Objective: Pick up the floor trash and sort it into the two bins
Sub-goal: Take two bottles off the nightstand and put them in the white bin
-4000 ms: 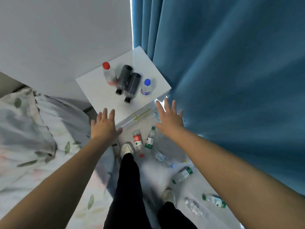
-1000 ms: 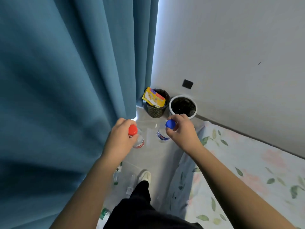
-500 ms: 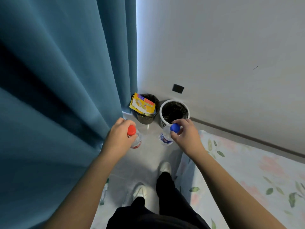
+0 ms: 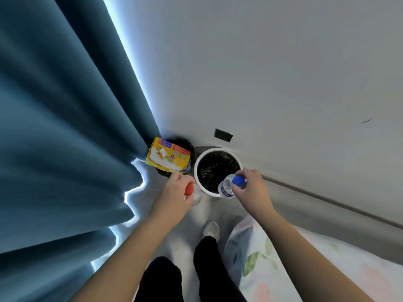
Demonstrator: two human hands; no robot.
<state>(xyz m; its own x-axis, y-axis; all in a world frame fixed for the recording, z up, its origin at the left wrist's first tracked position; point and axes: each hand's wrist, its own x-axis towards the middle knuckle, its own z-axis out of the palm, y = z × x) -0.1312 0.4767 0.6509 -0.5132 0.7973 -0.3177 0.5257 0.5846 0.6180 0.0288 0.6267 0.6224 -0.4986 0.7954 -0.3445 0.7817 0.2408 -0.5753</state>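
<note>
Right hand (image 4: 250,188), fingers curled round the neck of a blue-capped bottle (image 4: 226,188); the bottle hangs cap up, its long axis near vertical, its body over the near rim of the white-rimmed bin (image 4: 218,149). This is the nearer hand to that bin, so release looks imminent. Left hand (image 4: 174,192), likewise gripping a red-capped bottle (image 4: 190,190) at the neck, just short of both bins. The dark mesh bin (image 4: 190,149) lies ahead of it, beside the curtain (image 4: 76,127), topped by a yellow packet (image 4: 168,159).
</note>
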